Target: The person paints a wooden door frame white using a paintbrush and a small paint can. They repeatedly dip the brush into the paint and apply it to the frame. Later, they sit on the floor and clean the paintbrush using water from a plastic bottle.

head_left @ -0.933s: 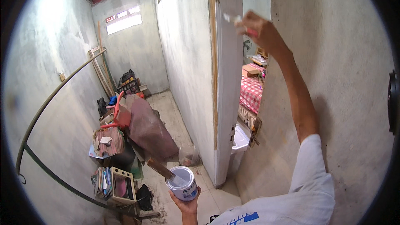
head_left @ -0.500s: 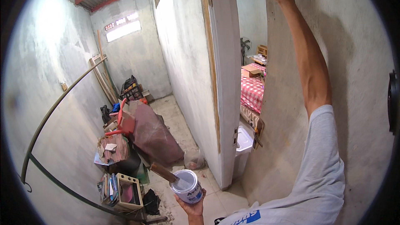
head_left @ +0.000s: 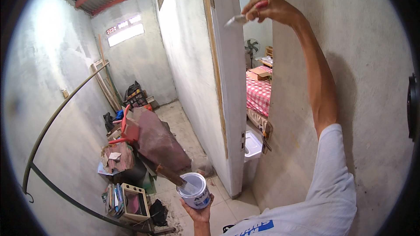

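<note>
The grey wall (head_left: 376, 83) fills the right side, and left of it stands the tall jamb (head_left: 229, 83), white along most of its length and brown at the top. Between those 2, an opening shows the bed (head_left: 258, 94) under a red-and-white checked cover, with a lidded white bin (head_left: 252, 144) lower down, nearer the jamb's foot. Across the floor at left lies a reddish-brown sheet (head_left: 159, 137) over something hidden, with a red chair (head_left: 130, 129) at its side. Nearer, a cream oven (head_left: 134, 203) sits beside a stack of books (head_left: 114, 199). The open can (head_left: 194, 194) is held up low in the middle, the left hand (head_left: 199, 215) clamped round its lower part from beneath. A brown stick (head_left: 170, 175) (pale at its lower end) leans out of the can over the left rim. High up, the right hand (head_left: 274, 9) is closed on the red-handled brush (head_left: 238, 19). Its tip points left and slightly down, in front of the jamb's upper part; whether they touch, I cannot tell.
</note>
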Available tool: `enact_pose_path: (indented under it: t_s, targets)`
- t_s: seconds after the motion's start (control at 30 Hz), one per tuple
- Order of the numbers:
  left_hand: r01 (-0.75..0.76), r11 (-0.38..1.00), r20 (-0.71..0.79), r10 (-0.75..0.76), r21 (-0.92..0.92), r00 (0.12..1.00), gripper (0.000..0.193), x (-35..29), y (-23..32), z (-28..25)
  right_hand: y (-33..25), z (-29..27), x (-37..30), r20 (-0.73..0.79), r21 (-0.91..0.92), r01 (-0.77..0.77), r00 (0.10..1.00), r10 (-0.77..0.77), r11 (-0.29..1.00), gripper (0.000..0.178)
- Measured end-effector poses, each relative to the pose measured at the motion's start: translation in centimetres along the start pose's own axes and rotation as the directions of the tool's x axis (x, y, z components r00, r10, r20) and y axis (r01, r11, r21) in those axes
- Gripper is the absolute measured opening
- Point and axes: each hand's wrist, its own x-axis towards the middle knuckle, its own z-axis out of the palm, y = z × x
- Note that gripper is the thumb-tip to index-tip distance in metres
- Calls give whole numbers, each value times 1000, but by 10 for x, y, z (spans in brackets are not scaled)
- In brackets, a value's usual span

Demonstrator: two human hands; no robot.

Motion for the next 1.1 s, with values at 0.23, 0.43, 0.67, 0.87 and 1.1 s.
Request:
enact_pose_path:
  t_s: [0.23,0.43,0.67,0.87,1.1]
  targets:
    - [-60,998,-54,62,26,997,88,-8,-9,11,20,-28,87,-378,103,436,849,-370,894,19]
    - [-54,998,-71,57,34,996,88,-11,-8,7,8,59,30,-275,-446,345,825,-494,825,27]
    - [-58,997,-57,60,46,997,87,-8,-8,5,-1,39,3,-367,190,181,925,-101,965,18]
    - [-37,999,-53,36,-31,998,84,-4,-9,2,24,47,75,-571,603,359,818,71,712,31]
    - [-100,994,-40,102,45,994,83,-2,-9,-1,65,46,89,-610,589,337,781,132,734,31]
